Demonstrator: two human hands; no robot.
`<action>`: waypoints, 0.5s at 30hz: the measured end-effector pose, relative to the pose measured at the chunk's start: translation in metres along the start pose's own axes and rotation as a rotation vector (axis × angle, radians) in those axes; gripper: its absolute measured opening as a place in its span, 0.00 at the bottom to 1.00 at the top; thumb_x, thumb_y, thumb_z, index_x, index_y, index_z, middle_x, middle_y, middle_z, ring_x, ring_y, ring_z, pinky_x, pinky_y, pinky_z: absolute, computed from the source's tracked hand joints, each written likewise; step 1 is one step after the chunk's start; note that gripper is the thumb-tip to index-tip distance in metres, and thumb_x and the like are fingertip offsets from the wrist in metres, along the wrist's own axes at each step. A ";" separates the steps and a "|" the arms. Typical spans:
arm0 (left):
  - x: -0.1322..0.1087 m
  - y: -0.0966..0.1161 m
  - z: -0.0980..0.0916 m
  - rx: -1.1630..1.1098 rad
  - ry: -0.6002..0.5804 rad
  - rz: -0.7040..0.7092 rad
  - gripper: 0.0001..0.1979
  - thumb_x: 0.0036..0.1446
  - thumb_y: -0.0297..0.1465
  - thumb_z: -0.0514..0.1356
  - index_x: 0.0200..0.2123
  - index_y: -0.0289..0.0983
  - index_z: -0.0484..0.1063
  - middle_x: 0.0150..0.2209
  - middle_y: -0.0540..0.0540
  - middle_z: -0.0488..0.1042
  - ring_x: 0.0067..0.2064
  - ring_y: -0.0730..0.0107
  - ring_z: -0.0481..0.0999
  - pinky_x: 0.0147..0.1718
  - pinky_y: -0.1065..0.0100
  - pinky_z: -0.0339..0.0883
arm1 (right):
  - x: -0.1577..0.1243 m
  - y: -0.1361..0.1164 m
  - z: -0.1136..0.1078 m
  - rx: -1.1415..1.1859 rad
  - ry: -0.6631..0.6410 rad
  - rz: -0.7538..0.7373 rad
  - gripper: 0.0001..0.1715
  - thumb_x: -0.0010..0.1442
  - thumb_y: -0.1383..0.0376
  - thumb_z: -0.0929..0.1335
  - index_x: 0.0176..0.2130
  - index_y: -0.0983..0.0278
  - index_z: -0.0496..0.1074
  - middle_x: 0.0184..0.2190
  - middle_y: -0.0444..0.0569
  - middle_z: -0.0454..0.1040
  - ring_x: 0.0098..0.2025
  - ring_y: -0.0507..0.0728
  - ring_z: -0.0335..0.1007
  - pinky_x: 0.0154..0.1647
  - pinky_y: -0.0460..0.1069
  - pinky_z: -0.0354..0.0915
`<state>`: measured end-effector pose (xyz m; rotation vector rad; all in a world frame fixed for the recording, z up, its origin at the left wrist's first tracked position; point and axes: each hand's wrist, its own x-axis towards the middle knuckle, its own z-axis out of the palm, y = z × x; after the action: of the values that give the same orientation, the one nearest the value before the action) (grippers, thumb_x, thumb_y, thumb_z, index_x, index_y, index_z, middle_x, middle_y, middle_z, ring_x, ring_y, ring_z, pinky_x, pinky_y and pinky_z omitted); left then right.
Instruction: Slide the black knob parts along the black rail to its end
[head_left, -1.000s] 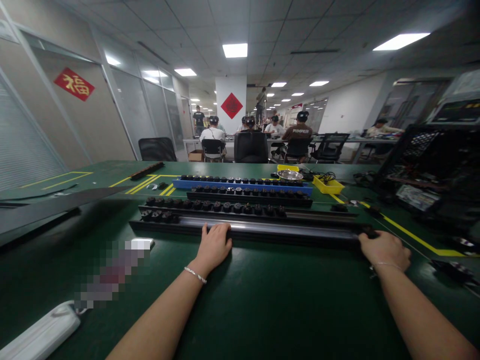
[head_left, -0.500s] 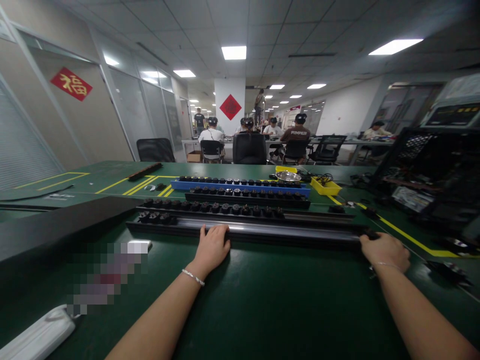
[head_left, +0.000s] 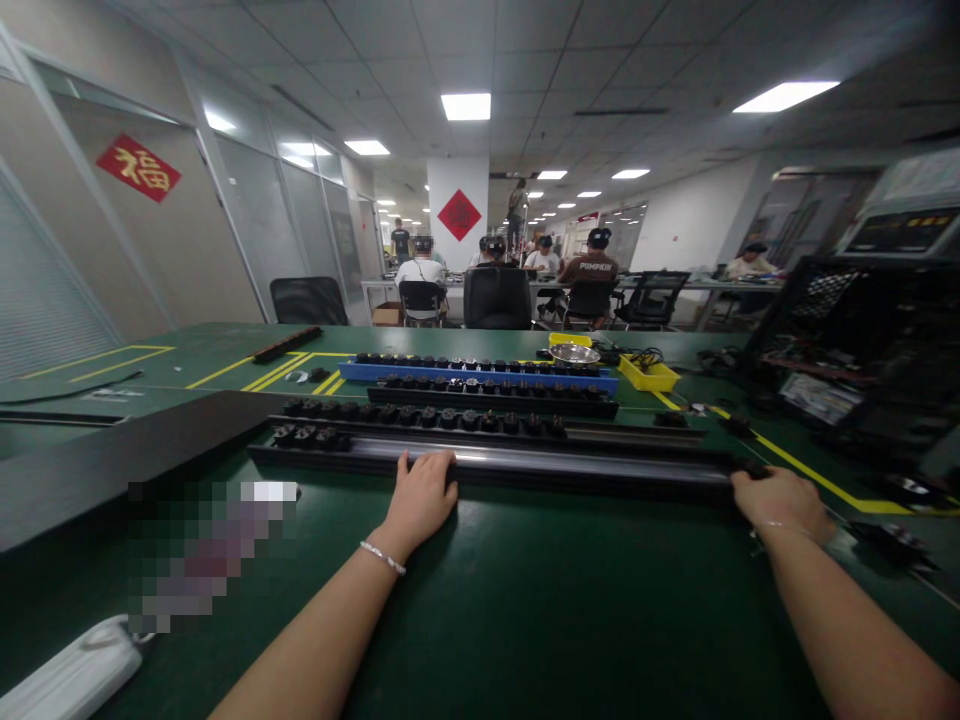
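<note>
A long black rail (head_left: 570,466) lies across the green table (head_left: 525,620) in front of me. My left hand (head_left: 421,495) rests on the rail's near edge left of the middle, fingers curled over it. My right hand (head_left: 781,503) grips the rail's right end. Several small black sockets (head_left: 306,436) sit in the rail's left part. Behind it lie a second black rail (head_left: 450,417) filled with sockets, a third black one (head_left: 487,396) and a blue rail (head_left: 480,375).
A flat black panel (head_left: 112,460) lies at the left. A white object (head_left: 71,675) sits at the near left corner. A yellow tray (head_left: 651,374) and metal bowl (head_left: 576,352) stand behind the rails. A black crate (head_left: 862,350) is at the right. People sit at far tables.
The black panel at the left has come down flat onto the table. Both hands stay on the rail; the right hand has shifted slightly right.
</note>
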<state>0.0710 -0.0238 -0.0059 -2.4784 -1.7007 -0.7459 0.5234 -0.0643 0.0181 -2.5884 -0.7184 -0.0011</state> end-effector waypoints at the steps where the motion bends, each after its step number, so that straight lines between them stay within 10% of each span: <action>1: 0.000 0.000 0.000 0.003 -0.002 -0.003 0.14 0.54 0.28 0.53 0.45 0.41 0.63 0.45 0.45 0.73 0.51 0.61 0.69 0.60 0.45 0.41 | 0.002 0.001 0.000 -0.001 -0.005 0.005 0.33 0.55 0.52 0.57 0.53 0.66 0.66 0.53 0.66 0.64 0.54 0.71 0.61 0.49 0.64 0.58; 15: 0.000 0.002 -0.005 -0.004 -0.018 -0.005 0.14 0.54 0.28 0.53 0.46 0.41 0.63 0.46 0.45 0.73 0.51 0.62 0.69 0.60 0.45 0.40 | 0.047 0.029 0.003 -0.033 0.000 0.138 0.35 0.51 0.50 0.58 0.51 0.68 0.68 0.49 0.70 0.67 0.52 0.73 0.63 0.43 0.64 0.60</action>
<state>0.0712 -0.0264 -0.0014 -2.4921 -1.7135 -0.7308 0.5776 -0.0621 0.0086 -2.6641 -0.5425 0.0306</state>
